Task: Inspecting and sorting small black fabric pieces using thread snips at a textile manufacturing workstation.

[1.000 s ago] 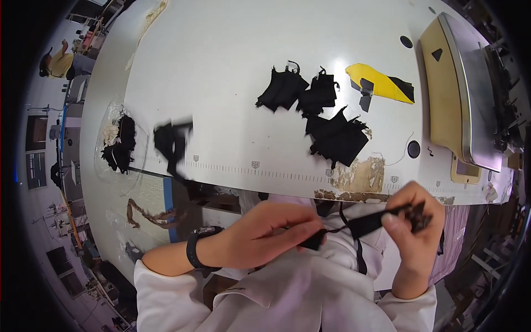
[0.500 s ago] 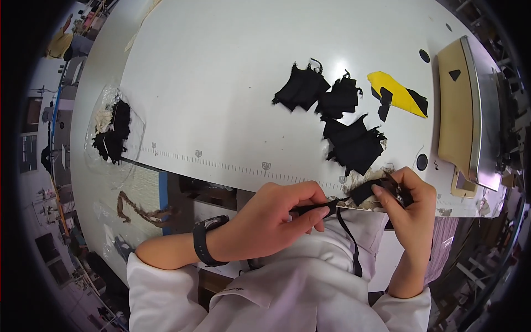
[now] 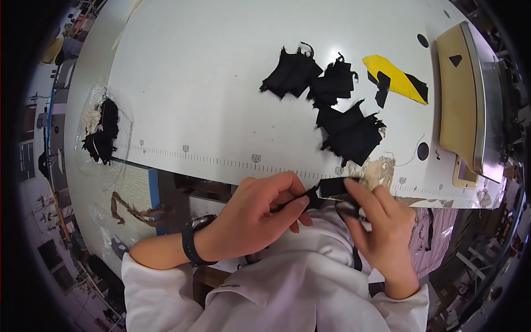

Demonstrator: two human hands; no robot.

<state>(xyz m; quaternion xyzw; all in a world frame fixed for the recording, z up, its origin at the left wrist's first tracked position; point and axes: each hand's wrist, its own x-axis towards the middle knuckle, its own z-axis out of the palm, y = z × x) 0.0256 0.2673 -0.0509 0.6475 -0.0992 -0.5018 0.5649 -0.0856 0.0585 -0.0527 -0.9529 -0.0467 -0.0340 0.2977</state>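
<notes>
My left hand (image 3: 260, 216) and my right hand (image 3: 381, 227) together hold a narrow black fabric strip (image 3: 326, 191) at the near edge of the white table (image 3: 210, 83). The left pinches its left end between thumb and fingers; the right grips its right end, fingers curled over it. A black watch is on my left wrist. Three black fabric pieces (image 3: 332, 99) lie on the table just beyond my hands.
A yellow and black cut piece (image 3: 395, 80) lies at the right. A sewing machine with a beige base (image 3: 462, 99) stands at the far right. A clear bag of black and cream scraps (image 3: 99, 130) lies on the table's left end. A ruler scale runs along the front edge.
My hands have moved closer together and up to the table's edge with the strip. The right hand has slid left along it.
</notes>
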